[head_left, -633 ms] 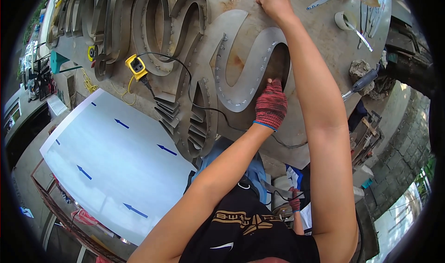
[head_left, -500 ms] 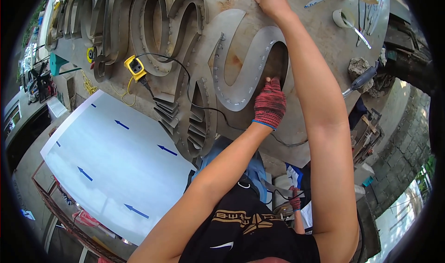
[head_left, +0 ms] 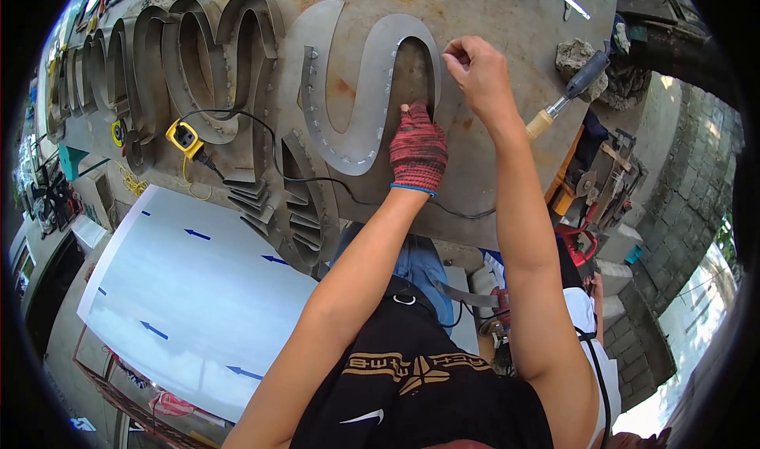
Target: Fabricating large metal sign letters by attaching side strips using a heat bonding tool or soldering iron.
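Note:
An S-shaped piece of flat grey sheet metal (head_left: 378, 53), with small shiny marks along its edges, lies on the worktable (head_left: 483, 14). My left hand (head_left: 418, 152), in a red and black knit glove, is closed over the lower end of its right-hand curve. A bare fingertip shows at the top of the glove, while the other fingers are mostly hidden. Just right of that curve, my bare right hand (head_left: 481, 77) hovers with thumb and fingers pinched together. Anything held in the pinch is too small to make out.
Upright bent metal strips (head_left: 190, 61) stand at the left. A yellow socket block (head_left: 184, 138) trails a black cable (head_left: 317, 180) across the table. At right are a grey-handled tool (head_left: 584, 77) and a rock (head_left: 576, 57). Below, another person's red-gloved hand (head_left: 502, 303) shows near a metal strip (head_left: 469, 295).
My right hand has come back from the table's far side, near some small metal bits, to beside the S-shaped sheet. My left hand keeps its place on the sheet. The whole view has shifted.

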Demonstrator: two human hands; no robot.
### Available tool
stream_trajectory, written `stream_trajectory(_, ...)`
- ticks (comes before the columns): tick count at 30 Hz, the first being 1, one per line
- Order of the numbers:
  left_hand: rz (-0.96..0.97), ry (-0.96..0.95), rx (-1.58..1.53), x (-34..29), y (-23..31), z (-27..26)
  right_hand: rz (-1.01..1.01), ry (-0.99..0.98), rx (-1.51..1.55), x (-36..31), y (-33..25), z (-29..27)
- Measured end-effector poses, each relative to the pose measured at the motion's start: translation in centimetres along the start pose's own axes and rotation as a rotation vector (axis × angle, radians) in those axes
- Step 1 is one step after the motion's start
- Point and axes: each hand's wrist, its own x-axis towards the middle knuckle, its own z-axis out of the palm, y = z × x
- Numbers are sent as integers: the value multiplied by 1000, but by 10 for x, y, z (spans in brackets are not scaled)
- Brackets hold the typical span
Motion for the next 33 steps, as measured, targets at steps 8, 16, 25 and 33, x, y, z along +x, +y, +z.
stream_trajectory(8, 50, 29, 75, 1, -6, -1, -194, 16, 9, -39, 20, 30)
stream_trajectory(16, 12, 9, 100, 1, 4, -4, -152, -2, 35, -41, 23, 21)
stream_trajectory(25, 69, 81, 182, 2, -2, 1, 328, 348, 558, 9, 27, -26)
stream_trajectory(33, 30, 55, 133, 0, 2, -4, 452, 820, 630, 92, 42, -13)
